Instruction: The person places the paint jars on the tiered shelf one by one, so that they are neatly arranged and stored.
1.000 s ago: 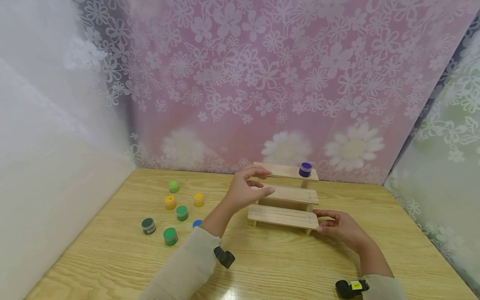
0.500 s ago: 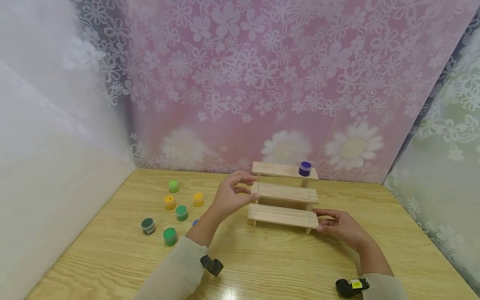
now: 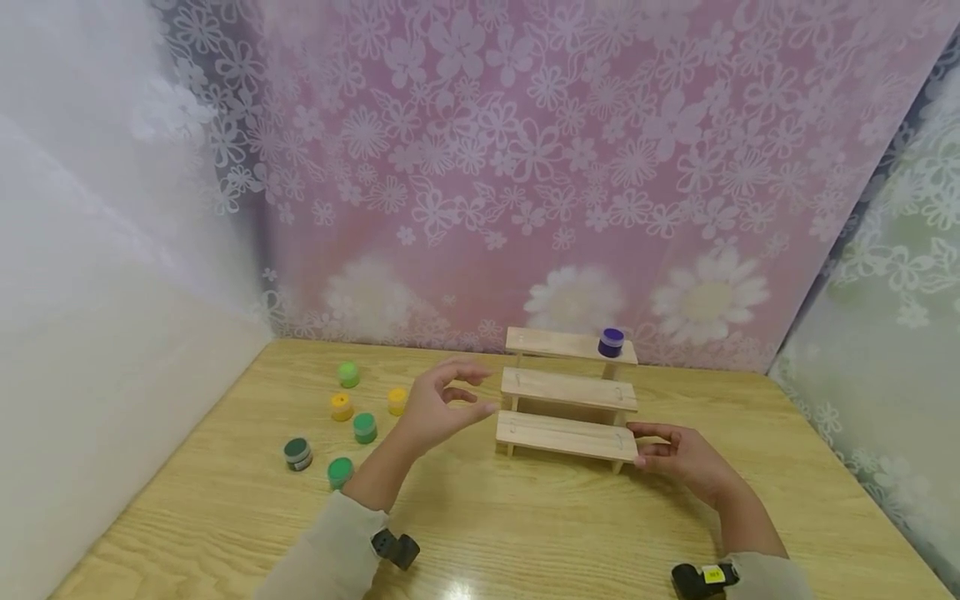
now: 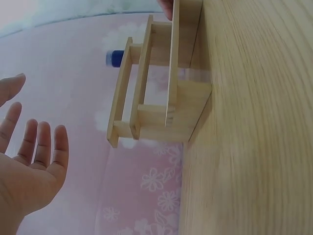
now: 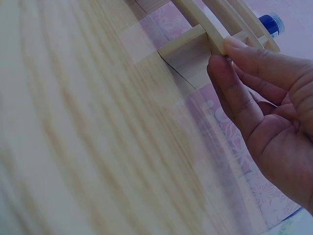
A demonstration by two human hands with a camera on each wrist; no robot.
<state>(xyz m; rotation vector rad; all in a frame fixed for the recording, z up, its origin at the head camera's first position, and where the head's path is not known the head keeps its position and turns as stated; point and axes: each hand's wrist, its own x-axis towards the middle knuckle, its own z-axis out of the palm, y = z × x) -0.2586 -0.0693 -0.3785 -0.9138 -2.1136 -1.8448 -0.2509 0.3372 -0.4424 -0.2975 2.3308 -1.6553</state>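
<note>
A three-tier wooden step shelf stands on the table, a small purple jar on its top tier near the right end. My right hand pinches the right end of the lowest tier; in the right wrist view, thumb and fingers close on the board's corner. To the left of the shelf, my left hand hovers in the air, its fingers spread apart from the thumb and nothing between them. The left wrist view shows that hand apart from the shelf.
Several small jars stand on the left of the wooden table: light green, yellow, green and dark green. The left forearm partly covers another green jar. A flowered pink curtain hangs behind the table.
My left hand has moved left, away from the shelf and toward the jars; its arm now hides the blue jar seen before. My right hand stays at the lowest tier's end.
</note>
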